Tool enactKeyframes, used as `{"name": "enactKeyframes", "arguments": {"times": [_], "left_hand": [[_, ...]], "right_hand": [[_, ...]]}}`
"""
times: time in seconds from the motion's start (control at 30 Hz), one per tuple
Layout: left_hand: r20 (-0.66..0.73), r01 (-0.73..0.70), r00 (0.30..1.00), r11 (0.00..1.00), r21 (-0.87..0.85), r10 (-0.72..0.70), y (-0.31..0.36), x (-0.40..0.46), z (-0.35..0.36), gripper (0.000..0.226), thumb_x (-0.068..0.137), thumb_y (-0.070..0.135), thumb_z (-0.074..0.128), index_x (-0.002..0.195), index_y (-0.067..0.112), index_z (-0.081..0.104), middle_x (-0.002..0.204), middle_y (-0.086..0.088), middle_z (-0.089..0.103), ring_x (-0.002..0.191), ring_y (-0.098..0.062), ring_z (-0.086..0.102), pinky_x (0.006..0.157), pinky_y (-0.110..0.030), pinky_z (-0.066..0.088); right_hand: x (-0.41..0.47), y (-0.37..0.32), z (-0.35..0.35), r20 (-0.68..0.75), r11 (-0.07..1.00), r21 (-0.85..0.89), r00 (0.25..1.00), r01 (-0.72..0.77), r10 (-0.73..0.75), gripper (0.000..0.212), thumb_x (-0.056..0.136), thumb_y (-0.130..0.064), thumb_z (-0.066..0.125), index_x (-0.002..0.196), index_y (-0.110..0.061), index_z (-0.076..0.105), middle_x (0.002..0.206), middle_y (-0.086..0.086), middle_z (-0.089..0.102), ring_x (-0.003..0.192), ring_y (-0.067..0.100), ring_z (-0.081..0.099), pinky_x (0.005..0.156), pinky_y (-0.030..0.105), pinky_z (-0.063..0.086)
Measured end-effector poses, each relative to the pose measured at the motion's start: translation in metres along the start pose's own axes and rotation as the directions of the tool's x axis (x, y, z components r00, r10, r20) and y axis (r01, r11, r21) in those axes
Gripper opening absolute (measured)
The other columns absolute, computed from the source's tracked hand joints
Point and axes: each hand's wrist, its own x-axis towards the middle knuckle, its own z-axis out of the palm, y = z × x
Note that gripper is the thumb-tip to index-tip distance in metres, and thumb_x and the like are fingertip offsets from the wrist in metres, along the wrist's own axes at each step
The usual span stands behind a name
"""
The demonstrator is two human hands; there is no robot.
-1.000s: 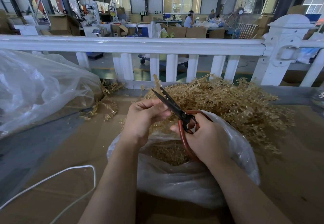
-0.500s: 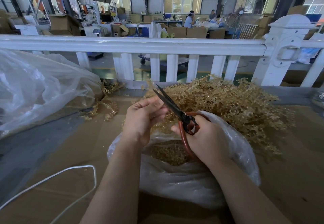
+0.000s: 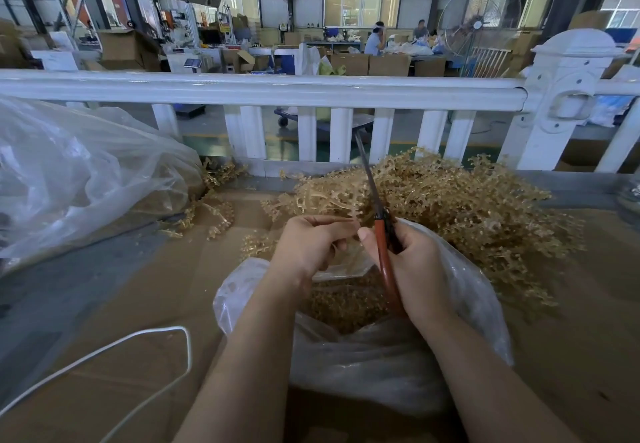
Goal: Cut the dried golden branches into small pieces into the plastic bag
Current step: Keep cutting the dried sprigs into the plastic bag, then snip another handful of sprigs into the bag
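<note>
A heap of dried golden branches lies on the cardboard-covered table behind an open clear plastic bag with cut golden pieces inside. Over the bag's mouth, my left hand pinches a thin golden sprig. My right hand grips red-handled scissors, whose blades point up and away, closed together. The two hands nearly touch at the fingertips.
A large crumpled clear bag fills the left side. Loose golden sprigs lie beside it. A white cord loops at front left. A white railing runs behind the table, with a workshop and people beyond.
The scissors have swung from pointing up-left with blades apart to pointing nearly straight up with blades together. My right hand has moved closer to my left.
</note>
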Motion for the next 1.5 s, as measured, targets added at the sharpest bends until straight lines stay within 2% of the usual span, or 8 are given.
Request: {"name": "enactKeyframes", "arguments": {"times": [0.33,0.57,0.7,0.87,1.03,1.13,1.3,1.5], "left_hand": [[0.042,-0.041,0.999,0.986,0.16,0.035,0.006,-0.003,-0.004,0.033,0.088,0.035,0.074,0.065,0.011,0.077,0.066,-0.012,0.073,0.034,-0.011,0.051,0.034,-0.018,0.035],[-0.236,-0.3,0.847,0.793,0.53,0.477,0.003,-0.001,-0.01,0.051,0.066,0.055,0.085,0.055,0.014,0.055,0.047,0.007,0.054,0.043,-0.005,0.042,0.045,-0.021,0.036],[-0.169,-0.393,0.695,0.565,0.726,0.699,0.002,0.0,-0.013,0.05,0.064,0.052,0.087,0.091,0.027,0.053,0.093,0.012,0.052,0.086,-0.008,0.049,0.077,-0.03,0.045],[0.124,-0.538,0.679,0.375,0.755,0.724,0.003,0.0,-0.015,0.058,0.072,0.044,0.083,0.125,0.035,0.062,0.154,0.004,0.034,0.147,-0.017,0.021,0.113,-0.043,0.012],[0.156,-0.538,0.798,0.571,0.62,0.582,0.003,0.0,-0.014,0.015,0.076,0.039,0.082,0.082,0.037,0.068,0.118,0.026,0.065,0.138,-0.001,0.038,0.117,-0.042,0.009],[0.165,-0.538,0.837,0.73,0.423,0.521,0.002,-0.003,-0.01,0.013,0.081,0.029,0.081,0.078,0.032,0.069,0.082,0.019,0.069,0.094,-0.007,0.064,0.1,-0.051,0.04],[0.117,-0.479,0.878,0.862,0.167,0.465,0.001,-0.005,-0.004,0.013,0.088,0.005,0.072,0.082,0.016,0.069,0.068,0.009,0.066,0.064,-0.006,0.059,0.062,-0.018,0.046],[-0.03,-0.252,0.967,0.966,0.059,0.254,0.001,-0.001,-0.003,0.028,0.084,0.002,0.072,0.063,0.021,0.073,0.065,-0.008,0.071,0.065,-0.026,0.063,0.066,-0.033,0.047]], "right_hand": [[0.001,0.002,0.002,-0.027,0.996,0.087,1.0,-0.01,0.012,0.02,0.087,-0.042,0.07,0.07,-0.033,0.065,0.06,-0.013,0.063,0.056,0.005,0.058,0.058,0.034,0.045],[0.0,-0.001,0.002,-0.03,0.991,0.129,0.999,0.047,-0.043,0.025,0.09,-0.029,0.07,0.071,-0.045,0.065,0.059,-0.016,0.063,0.054,0.001,0.059,0.051,0.016,0.041],[0.0,0.001,0.001,-0.026,0.991,0.129,0.999,0.043,-0.04,0.026,0.09,-0.026,0.071,0.066,-0.035,0.064,0.057,-0.015,0.062,0.051,0.002,0.058,0.049,0.016,0.041],[-0.001,-0.001,0.0,-0.019,0.992,0.122,0.999,0.044,-0.042,0.027,0.09,-0.025,0.069,0.065,-0.027,0.059,0.053,-0.013,0.059,0.047,0.002,0.054,0.045,0.016,0.038],[0.001,-0.002,-0.001,-0.02,0.992,0.119,0.999,0.037,-0.035,0.024,0.088,-0.026,0.07,0.066,-0.021,0.06,0.053,-0.011,0.058,0.047,0.002,0.053,0.046,0.016,0.037],[0.001,-0.003,-0.002,-0.025,0.995,0.095,0.999,0.043,-0.04,0.024,0.088,-0.029,0.069,0.067,-0.021,0.062,0.055,-0.011,0.059,0.048,0.003,0.054,0.046,0.016,0.036],[0.0,-0.003,-0.003,-0.013,0.996,0.081,1.0,0.03,-0.029,0.023,0.088,-0.028,0.072,0.068,-0.024,0.063,0.055,-0.01,0.06,0.049,0.004,0.054,0.052,0.029,0.04],[0.0,-0.002,0.001,-0.021,0.997,-0.043,0.998,0.058,-0.058,0.024,0.09,-0.036,0.069,0.071,-0.023,0.062,0.062,-0.005,0.063,0.061,0.014,0.061,0.059,0.045,0.053]]}}
